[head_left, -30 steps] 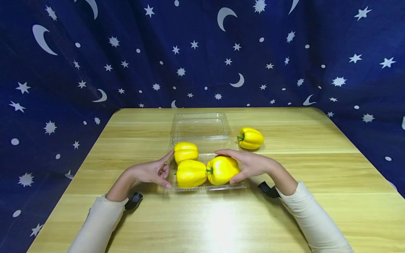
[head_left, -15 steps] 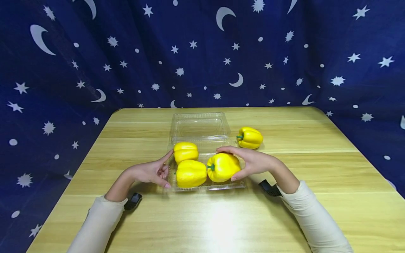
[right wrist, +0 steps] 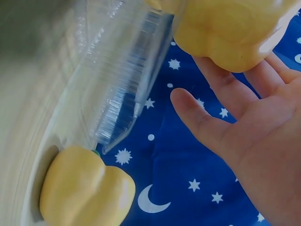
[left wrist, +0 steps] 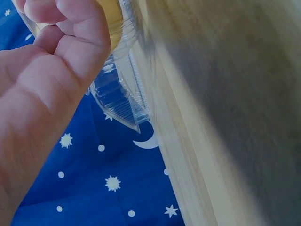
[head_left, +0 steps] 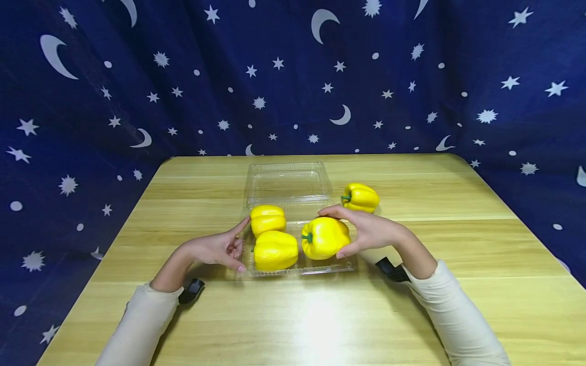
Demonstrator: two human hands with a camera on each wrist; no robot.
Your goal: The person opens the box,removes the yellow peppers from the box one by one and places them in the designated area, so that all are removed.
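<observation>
A clear plastic clamshell container (head_left: pixel 293 272) stands on the table, its lid (head_left: pixel 289 183) folded back. My left hand (head_left: pixel 220 249) holds the container's left side, thumb at the front corner, index finger farther back, the other fingers curled. Two yellow bell peppers sit in the left part, a rear pepper (head_left: pixel 267 219) and a front pepper (head_left: pixel 275 250). Between thumb and fingers, my right hand (head_left: pixel 368 231) grips another yellow bell pepper (head_left: pixel 325 238), green stem to the left, above the container's right part. In the right wrist view, this held pepper (right wrist: pixel 235 30) rests against the fingers.
One more yellow bell pepper (head_left: pixel 360 197) lies on the wooden table (head_left: pixel 403 315) behind my right hand, beyond the container's right side. A dark blue curtain (head_left: pixel 293 76) with white moons and stars hangs behind the table.
My right hand has raised its bell pepper up from the container's right part, moving slightly back and to the right. My left hand stays at the container's left side.
</observation>
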